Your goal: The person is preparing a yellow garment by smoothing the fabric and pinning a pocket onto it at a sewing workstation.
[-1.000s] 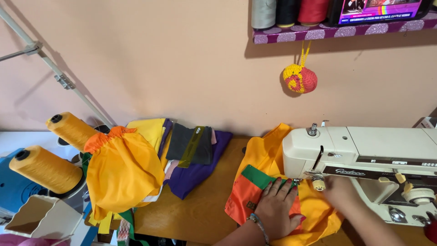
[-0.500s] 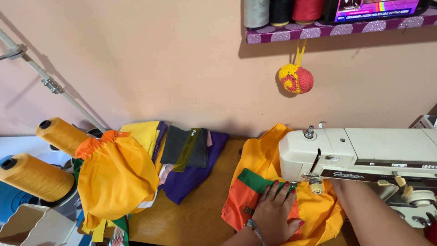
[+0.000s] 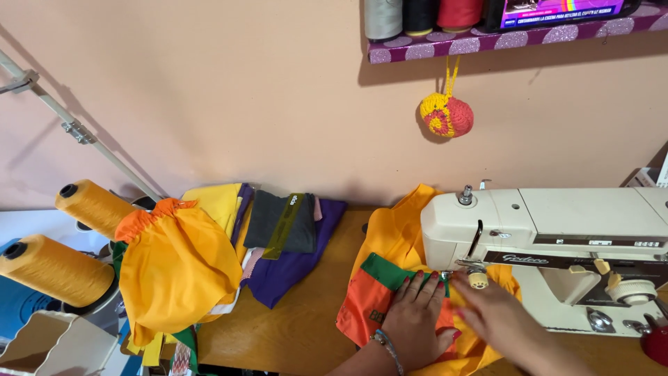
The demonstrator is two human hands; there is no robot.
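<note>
Two yellow thread cones (image 3: 66,257) are seen far left, a gathered yellow cloth (image 3: 177,268) beside them, then a stack of folded fabrics (image 3: 282,240). The orange-and-green fabric piece (image 3: 379,292) is laid on the wooden table (image 3: 292,327) under the sewing machine (image 3: 557,244) — pressed flat by the left hand (image 3: 416,324), fingers spread. The right hand (image 3: 497,313) is rested on it near the needle, fingers extended — nothing gripped.

Needle area behind right hand (image 3: 497,317); forearms cut off below.
</note>
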